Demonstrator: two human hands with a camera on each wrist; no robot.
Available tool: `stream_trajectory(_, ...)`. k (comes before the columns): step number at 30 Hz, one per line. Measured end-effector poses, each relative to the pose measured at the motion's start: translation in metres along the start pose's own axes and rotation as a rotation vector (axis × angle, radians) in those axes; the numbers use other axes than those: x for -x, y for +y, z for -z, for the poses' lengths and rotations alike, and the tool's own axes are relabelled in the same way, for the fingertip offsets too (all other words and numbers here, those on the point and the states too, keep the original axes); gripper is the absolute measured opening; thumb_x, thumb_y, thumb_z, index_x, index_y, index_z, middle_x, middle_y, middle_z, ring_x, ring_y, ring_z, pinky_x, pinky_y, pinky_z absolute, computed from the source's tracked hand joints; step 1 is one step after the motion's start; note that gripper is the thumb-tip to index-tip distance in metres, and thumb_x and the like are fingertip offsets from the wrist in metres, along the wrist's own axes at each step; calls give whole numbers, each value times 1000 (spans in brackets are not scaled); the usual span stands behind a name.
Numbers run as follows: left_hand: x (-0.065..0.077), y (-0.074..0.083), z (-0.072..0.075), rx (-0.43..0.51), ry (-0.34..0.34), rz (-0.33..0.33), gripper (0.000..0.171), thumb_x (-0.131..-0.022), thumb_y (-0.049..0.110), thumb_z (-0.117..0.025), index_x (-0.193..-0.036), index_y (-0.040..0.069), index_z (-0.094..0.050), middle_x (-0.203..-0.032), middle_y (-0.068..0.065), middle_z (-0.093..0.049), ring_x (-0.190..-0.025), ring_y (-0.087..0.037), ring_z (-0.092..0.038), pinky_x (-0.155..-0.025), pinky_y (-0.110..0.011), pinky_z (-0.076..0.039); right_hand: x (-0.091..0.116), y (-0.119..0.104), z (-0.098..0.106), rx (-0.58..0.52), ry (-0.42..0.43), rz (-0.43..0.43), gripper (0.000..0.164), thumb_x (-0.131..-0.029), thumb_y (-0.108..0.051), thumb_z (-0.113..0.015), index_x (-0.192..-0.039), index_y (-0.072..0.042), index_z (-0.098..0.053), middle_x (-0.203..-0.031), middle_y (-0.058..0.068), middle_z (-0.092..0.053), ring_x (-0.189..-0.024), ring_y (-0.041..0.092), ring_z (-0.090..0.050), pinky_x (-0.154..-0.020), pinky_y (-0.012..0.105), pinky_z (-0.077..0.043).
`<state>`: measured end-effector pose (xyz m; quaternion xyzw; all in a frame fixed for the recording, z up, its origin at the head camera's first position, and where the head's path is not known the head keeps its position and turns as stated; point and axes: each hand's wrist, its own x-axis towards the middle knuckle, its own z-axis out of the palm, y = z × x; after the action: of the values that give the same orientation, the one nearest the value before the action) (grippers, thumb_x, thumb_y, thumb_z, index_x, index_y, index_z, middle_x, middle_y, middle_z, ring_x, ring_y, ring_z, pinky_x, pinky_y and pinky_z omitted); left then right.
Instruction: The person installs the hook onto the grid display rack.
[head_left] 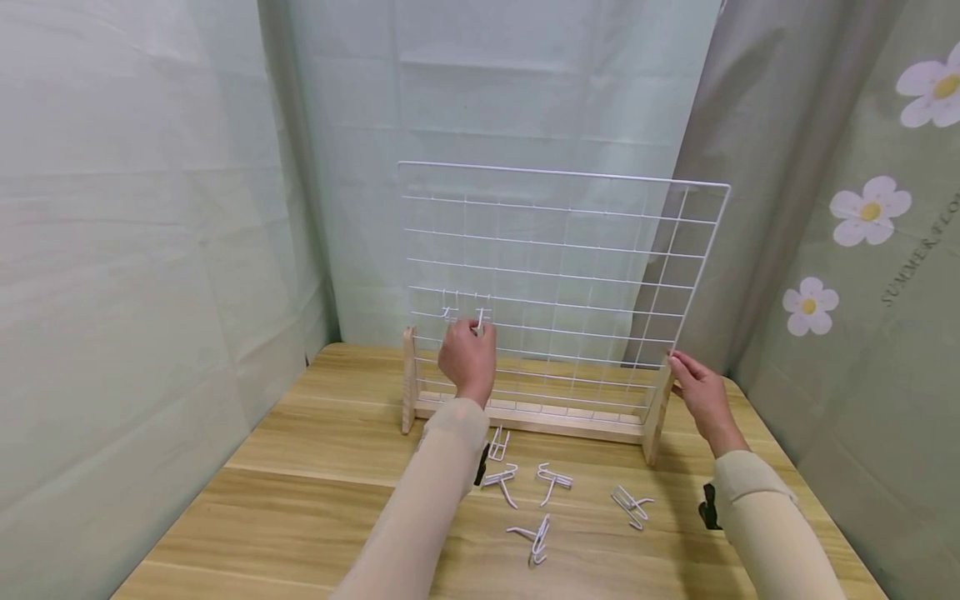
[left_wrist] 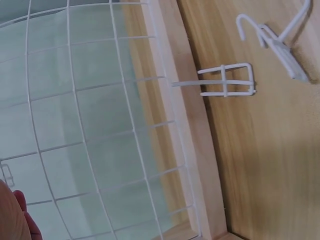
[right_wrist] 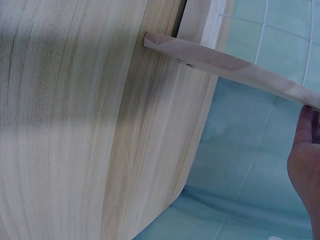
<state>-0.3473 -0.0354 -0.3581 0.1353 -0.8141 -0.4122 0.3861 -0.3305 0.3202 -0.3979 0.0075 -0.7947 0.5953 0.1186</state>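
Observation:
A white wire grid panel [head_left: 562, 172] stands upright in a wooden base [head_left: 570, 423]. My left hand [head_left: 468, 357] is at its lower left, pinching a white wire hook [head_left: 481, 317] that sits against a grid wire. Just left of that, a second hook [head_left: 448, 313] hangs on the same wire. In the left wrist view only a bit of the left hand [left_wrist: 15, 215] shows. My right hand [head_left: 703, 398] grips the top of the right wooden post [head_left: 657, 421] beside the panel's edge. From the right wrist, the fingers meet the post's [right_wrist: 225, 62] upper end.
Several loose white hooks lie on the wooden table [head_left: 330, 467] before the base, one [left_wrist: 237, 81] close against it. Another hook [head_left: 632, 507] lies further right. Pale green curtains [head_left: 150, 250] surround the table on the left, back and right.

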Motion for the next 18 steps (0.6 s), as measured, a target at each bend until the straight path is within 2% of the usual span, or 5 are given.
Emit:
stream_trajectory(9, -7, 8, 1, 9, 14, 1, 22, -94, 26, -64, -91, 7, -74, -84, -8, -69, -77, -27, -66, -66, -44, -51, 0, 0, -1, -25, -13, -4, 64, -104, -44, -44, -150, 0, -38, -153, 22, -38, -138, 36, -38, -104, 44, -40)
stream_trajectory(18, -8, 14, 2, -9, 74, -14, 19, -92, 23, -65, -88, 7, -73, -83, -10, -69, -74, -29, -67, -63, -45, -52, 0, 0, 0, -20, -6, -10, 66, -102, -47, -45, -150, -1, -39, -152, 21, -39, -137, 33, -40, -104, 41, -41)
